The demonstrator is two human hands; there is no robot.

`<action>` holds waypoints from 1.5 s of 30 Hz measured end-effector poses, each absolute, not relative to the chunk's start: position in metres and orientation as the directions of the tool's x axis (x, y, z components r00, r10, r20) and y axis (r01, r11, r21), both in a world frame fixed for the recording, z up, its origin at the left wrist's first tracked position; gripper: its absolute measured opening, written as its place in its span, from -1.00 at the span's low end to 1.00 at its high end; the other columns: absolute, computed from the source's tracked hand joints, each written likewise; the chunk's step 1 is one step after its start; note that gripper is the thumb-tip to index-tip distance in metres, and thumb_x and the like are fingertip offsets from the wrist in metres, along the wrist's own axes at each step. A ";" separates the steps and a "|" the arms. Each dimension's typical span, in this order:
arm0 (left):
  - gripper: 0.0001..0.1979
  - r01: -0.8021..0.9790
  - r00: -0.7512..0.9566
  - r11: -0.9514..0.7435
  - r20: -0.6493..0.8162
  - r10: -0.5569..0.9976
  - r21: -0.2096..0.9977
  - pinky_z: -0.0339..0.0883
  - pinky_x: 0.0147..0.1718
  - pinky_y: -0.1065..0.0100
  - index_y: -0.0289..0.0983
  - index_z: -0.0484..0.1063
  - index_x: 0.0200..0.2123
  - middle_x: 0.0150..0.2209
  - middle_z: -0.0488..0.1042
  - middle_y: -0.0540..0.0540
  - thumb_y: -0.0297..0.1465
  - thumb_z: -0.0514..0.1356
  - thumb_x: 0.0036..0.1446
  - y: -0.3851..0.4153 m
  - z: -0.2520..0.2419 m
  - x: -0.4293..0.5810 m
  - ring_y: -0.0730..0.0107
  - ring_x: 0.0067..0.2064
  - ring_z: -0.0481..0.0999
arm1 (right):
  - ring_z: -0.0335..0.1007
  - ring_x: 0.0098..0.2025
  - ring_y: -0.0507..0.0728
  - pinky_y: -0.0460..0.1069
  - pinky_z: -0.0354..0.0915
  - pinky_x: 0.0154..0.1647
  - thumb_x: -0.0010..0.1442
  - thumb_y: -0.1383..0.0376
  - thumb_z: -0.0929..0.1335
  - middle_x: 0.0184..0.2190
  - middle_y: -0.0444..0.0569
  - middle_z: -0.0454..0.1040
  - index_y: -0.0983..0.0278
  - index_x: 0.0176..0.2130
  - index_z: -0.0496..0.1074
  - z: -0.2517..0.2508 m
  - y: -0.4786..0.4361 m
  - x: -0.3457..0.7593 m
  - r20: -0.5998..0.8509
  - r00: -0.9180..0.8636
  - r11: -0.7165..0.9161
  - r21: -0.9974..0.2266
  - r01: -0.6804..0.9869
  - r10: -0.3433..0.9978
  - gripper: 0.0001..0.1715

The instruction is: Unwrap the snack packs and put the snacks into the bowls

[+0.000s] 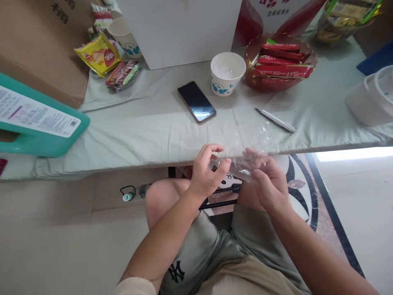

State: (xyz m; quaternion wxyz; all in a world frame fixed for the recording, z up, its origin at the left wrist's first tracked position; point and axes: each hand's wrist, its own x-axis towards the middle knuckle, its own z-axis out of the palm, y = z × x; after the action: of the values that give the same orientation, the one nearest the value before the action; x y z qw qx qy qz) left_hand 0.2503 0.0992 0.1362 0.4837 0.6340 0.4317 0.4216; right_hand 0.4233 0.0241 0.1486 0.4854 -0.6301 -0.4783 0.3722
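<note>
A clear, crinkled plastic bag hangs over my lap at the table's front edge. My right hand pinches its right side between thumb and fingers. At the bag's left side is my left hand, its fingers curved and its thumb apart, with nothing visible between them. Part of the film reaches up over the cloth. Just beyond my hands lie a white pen and a dark-screened phone. A paper cup with something white and clear inside stands behind the phone.
A red-tinted bowl holds red-wrapped packets. Snack packs, another paper cup and a green jug are on the left. White boxes rise at the back; a white container stands right.
</note>
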 end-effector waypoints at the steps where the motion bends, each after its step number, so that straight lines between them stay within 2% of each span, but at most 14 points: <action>1: -0.60 0.060 0.330 -0.028 0.006 0.944 0.998 0.41 0.07 0.16 -0.19 0.39 -0.02 0.05 0.50 -0.23 -0.09 0.27 0.18 0.098 0.137 0.250 0.14 0.11 0.50 | 0.51 0.07 0.22 0.13 0.45 0.01 0.29 0.20 0.30 0.03 0.02 0.56 0.16 -0.31 0.31 0.154 0.025 0.417 0.015 0.259 -0.053 -0.966 0.252 0.966 -0.87; 4: -0.30 -0.136 0.570 0.333 -0.201 0.797 0.933 0.43 0.08 0.15 -0.20 0.38 0.09 0.13 0.50 -0.28 0.10 0.37 0.02 0.098 0.136 0.249 0.01 0.21 0.49 | 0.45 -0.33 0.11 0.03 0.42 -0.26 0.30 0.21 0.31 -0.37 -0.09 0.50 0.16 -0.35 0.32 0.163 0.029 0.399 0.051 0.114 0.025 -0.975 0.222 0.992 -0.84; 7: -0.33 -0.231 0.630 0.495 -0.259 0.732 0.838 0.47 0.03 0.17 -0.21 0.45 0.03 0.03 0.58 -0.24 0.05 0.46 -0.05 0.100 0.134 0.249 0.07 0.10 0.57 | 0.36 -0.44 0.07 -0.01 0.37 -0.36 0.31 0.21 0.30 -0.46 -0.15 0.44 0.16 -0.29 0.37 0.161 0.033 0.385 0.050 0.007 0.049 -0.991 0.128 0.999 -0.88; 12: -0.50 -0.376 0.388 0.445 -0.298 0.872 0.813 0.49 -0.01 0.23 -0.25 0.51 -0.06 -0.06 0.63 -0.17 -0.10 0.45 0.02 0.108 0.132 0.253 0.21 -0.02 0.62 | 0.51 -0.12 0.13 0.07 0.46 -0.07 0.24 0.23 0.37 -0.09 0.00 0.53 0.14 -0.06 0.38 0.152 0.038 0.383 -0.062 0.290 -0.093 -0.991 0.094 0.955 -0.76; 15: -0.57 -0.237 0.458 0.456 -0.316 0.831 0.858 0.48 -0.06 0.24 -0.25 0.51 -0.07 -0.09 0.62 -0.14 -0.19 0.44 0.04 0.110 0.135 0.252 0.22 -0.04 0.61 | 0.48 0.06 0.18 0.10 0.46 0.05 0.15 0.15 0.46 0.12 0.07 0.45 0.12 0.05 0.33 0.152 0.041 0.392 -0.123 0.360 -0.156 -0.986 0.063 0.925 -0.50; 17: -0.62 -0.083 0.527 0.441 -0.337 0.781 0.893 0.47 -0.11 0.27 -0.26 0.50 -0.11 -0.14 0.60 -0.13 -0.22 0.43 0.05 0.107 0.138 0.250 0.24 -0.10 0.60 | 0.51 0.02 0.18 0.09 0.48 -0.01 0.11 0.08 0.49 0.05 0.06 0.50 0.14 0.07 0.33 0.153 0.045 0.398 -0.184 0.271 -0.198 -0.980 0.024 0.945 -0.41; 22: -0.63 0.056 0.558 0.320 -0.296 0.775 0.946 0.44 -0.12 0.31 -0.20 0.41 -0.03 -0.09 0.55 -0.08 -0.34 0.37 0.10 0.103 0.147 0.250 0.31 -0.09 0.56 | 0.46 -0.37 0.09 -0.03 0.41 -0.36 0.23 0.04 0.42 -0.41 -0.09 0.50 0.21 -0.31 0.39 0.161 0.052 0.408 -0.256 0.244 -0.273 -0.961 0.037 0.935 -0.69; 26: -0.87 0.202 0.556 0.246 -0.318 0.768 0.948 0.37 -0.33 0.40 -0.23 0.48 -0.20 -0.29 0.54 -0.03 -0.34 0.27 0.18 0.117 0.162 0.259 0.42 -0.29 0.50 | 0.48 -0.38 0.08 -0.04 0.40 -0.38 0.25 0.19 0.41 -0.41 -0.11 0.54 0.19 -0.30 0.43 0.161 0.056 0.423 -0.075 0.328 -0.149 -0.967 0.207 0.942 -0.87; 29: -0.89 0.252 0.508 0.281 -0.374 0.776 0.926 0.13 -0.55 0.45 -0.25 0.48 -0.37 -0.52 0.39 0.05 -0.34 0.24 0.18 0.136 0.172 0.272 0.52 -0.52 0.31 | 0.58 -0.17 0.14 0.06 0.50 -0.12 0.21 0.37 0.38 -0.27 -0.10 0.62 0.15 -0.28 0.49 0.157 0.065 0.435 0.209 0.234 0.116 -0.926 0.359 0.949 -0.89; 32: -0.95 0.146 0.514 0.381 -0.399 0.760 0.913 0.11 -0.56 0.47 -0.26 0.48 -0.37 -0.53 0.36 0.08 -0.43 0.28 0.05 0.153 0.172 0.284 0.56 -0.54 0.28 | 0.52 0.12 0.22 0.24 0.36 0.27 0.17 0.46 0.36 -0.09 -0.09 0.64 0.10 -0.25 0.56 0.152 0.076 0.445 0.419 0.025 0.359 -0.806 0.470 0.908 -0.73; 35: -0.78 -0.056 0.577 0.586 -0.453 0.680 0.808 0.33 -0.43 0.43 -0.25 0.52 -0.20 -0.42 0.47 0.02 -0.37 0.26 0.03 0.167 0.161 0.291 0.50 -0.45 0.43 | 0.45 0.19 0.28 0.34 0.25 0.37 0.23 0.37 0.36 -0.01 -0.04 0.62 0.08 -0.14 0.61 0.146 0.084 0.455 0.403 -0.064 0.371 -0.756 0.539 0.913 -0.72; 38: -0.59 -0.081 0.670 0.690 -0.473 0.571 0.719 0.44 -0.28 0.32 -0.26 0.48 0.00 -0.31 0.54 -0.07 -0.23 0.24 0.10 0.179 0.151 0.291 0.41 -0.35 0.52 | 0.44 0.20 0.31 0.35 0.26 0.34 0.38 0.22 0.28 -0.02 0.00 0.61 0.08 -0.14 0.64 0.140 0.090 0.465 0.335 -0.035 0.301 -0.789 0.536 0.942 -0.68; 41: -0.43 0.026 0.689 0.488 -0.369 0.624 0.872 0.40 -0.24 0.33 -0.22 0.41 0.13 -0.26 0.54 -0.06 -0.29 0.36 0.03 0.190 0.147 0.289 0.37 -0.28 0.52 | 0.45 0.18 0.31 0.31 0.32 0.26 0.46 0.08 0.19 0.02 0.05 0.57 0.12 -0.24 0.62 0.137 0.102 0.467 0.272 0.147 0.166 -0.850 0.500 0.951 -0.53; 45: -0.45 0.019 0.667 0.340 -0.265 0.696 0.940 0.31 -0.35 0.37 -0.18 0.38 0.15 -0.35 0.48 0.02 -0.46 0.25 0.04 0.204 0.146 0.282 0.45 -0.38 0.44 | 0.56 -0.08 0.25 0.16 0.48 -0.12 0.25 0.02 0.43 -0.05 0.06 0.56 0.13 0.00 0.46 0.137 0.127 0.453 0.098 0.255 -0.008 -0.923 0.385 0.962 -0.61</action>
State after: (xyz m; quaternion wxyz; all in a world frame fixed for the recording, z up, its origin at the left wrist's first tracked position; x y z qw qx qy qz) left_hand 0.2820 0.2043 0.1462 0.7451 0.5275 0.3389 0.2274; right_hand 0.4532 0.1267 0.1370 0.4678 -0.6393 -0.5266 0.3085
